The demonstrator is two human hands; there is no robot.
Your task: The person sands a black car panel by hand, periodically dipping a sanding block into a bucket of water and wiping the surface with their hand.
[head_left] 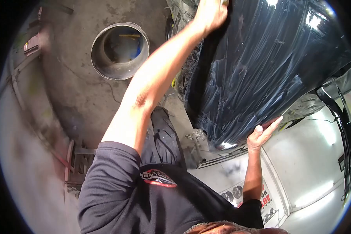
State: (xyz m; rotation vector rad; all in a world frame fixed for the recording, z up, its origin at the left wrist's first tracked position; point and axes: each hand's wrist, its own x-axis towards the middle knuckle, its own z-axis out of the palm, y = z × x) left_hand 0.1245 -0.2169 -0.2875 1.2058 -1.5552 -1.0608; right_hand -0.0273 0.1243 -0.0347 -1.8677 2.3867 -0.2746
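Observation:
My left hand [212, 15] reaches the far end of a dark, glossy car body panel [253, 58] at the top of the view. Its fingers are curled, partly cut off by the frame edge, and I cannot tell what they hold. Whitish wet streaks run along the panel's surface. My right hand [263, 135] rests at the near right edge of this panel, fingers stretched out and thumb raised.
A round metal bucket [96, 58] stands on the concrete floor [74, 101], with cloudy liquid, a yellow stick and something blue inside. Clear plastic sheeting [306, 104] borders the panel. A printed sign [266, 197] shows low on the right.

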